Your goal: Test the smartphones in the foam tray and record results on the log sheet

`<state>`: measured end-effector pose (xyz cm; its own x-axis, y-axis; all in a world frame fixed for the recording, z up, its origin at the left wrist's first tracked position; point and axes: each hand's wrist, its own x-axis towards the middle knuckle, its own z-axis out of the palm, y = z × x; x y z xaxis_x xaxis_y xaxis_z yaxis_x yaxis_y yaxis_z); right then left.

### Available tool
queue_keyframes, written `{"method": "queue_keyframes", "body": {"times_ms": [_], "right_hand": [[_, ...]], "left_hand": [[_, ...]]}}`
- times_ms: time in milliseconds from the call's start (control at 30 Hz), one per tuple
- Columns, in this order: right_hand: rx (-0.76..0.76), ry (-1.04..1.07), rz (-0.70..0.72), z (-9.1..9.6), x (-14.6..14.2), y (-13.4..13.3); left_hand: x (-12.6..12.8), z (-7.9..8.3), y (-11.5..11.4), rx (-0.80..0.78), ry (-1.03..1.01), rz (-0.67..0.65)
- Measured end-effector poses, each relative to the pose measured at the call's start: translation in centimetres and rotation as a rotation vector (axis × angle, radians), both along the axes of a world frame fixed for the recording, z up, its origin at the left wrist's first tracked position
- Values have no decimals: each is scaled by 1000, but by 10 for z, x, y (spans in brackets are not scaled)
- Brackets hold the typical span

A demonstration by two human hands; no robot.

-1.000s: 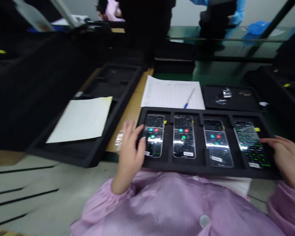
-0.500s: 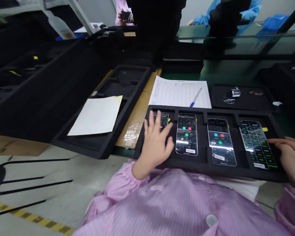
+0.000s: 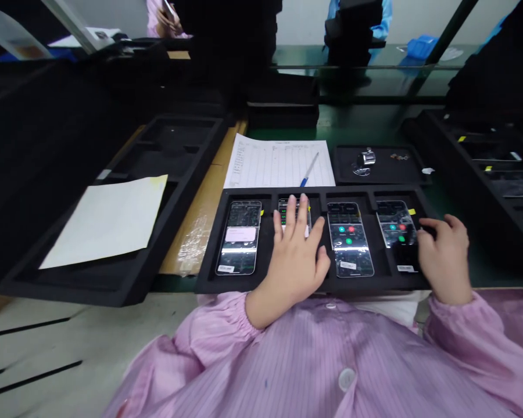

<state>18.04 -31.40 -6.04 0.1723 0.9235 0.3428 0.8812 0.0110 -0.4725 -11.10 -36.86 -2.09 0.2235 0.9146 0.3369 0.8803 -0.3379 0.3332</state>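
Observation:
A black foam tray (image 3: 209,273) in front of me holds several lit phones side by side. My left hand (image 3: 297,249) lies flat with fingers stretched over the second phone (image 3: 294,209) from the left. The leftmost phone (image 3: 239,237) shows a pale pop-up box. A third phone (image 3: 349,239) with red and green dots lies between my hands. My right hand (image 3: 444,255) rests on the right end of the tray, fingers curled, fingertips touching the rightmost phone (image 3: 396,229). Both arms wear pink striped sleeves.
Behind the tray lie a printed sheet (image 3: 270,165) with a blue pen (image 3: 308,169) and a small black tray (image 3: 381,165) bearing a metal part. A larger black tray with a blank paper (image 3: 108,220) sits left. More black trays stand at right (image 3: 497,174). People stand beyond the bench.
My left hand moved from the leftmost phone to the second one. My right hand shifted left onto the rightmost phone. The leftmost phone's screen now shows a pale pop-up.

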Motion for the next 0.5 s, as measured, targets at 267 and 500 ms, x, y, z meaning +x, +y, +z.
{"method": "queue_keyframes", "body": {"times_ms": [267,500], "right_hand": [[18,-205,415,18,-69,-27],[36,-200,65,13,-16,-22]], "left_hand": [[-50,0,-21,133,-47,179],[-86,2,-40,93,-185,346]]}}
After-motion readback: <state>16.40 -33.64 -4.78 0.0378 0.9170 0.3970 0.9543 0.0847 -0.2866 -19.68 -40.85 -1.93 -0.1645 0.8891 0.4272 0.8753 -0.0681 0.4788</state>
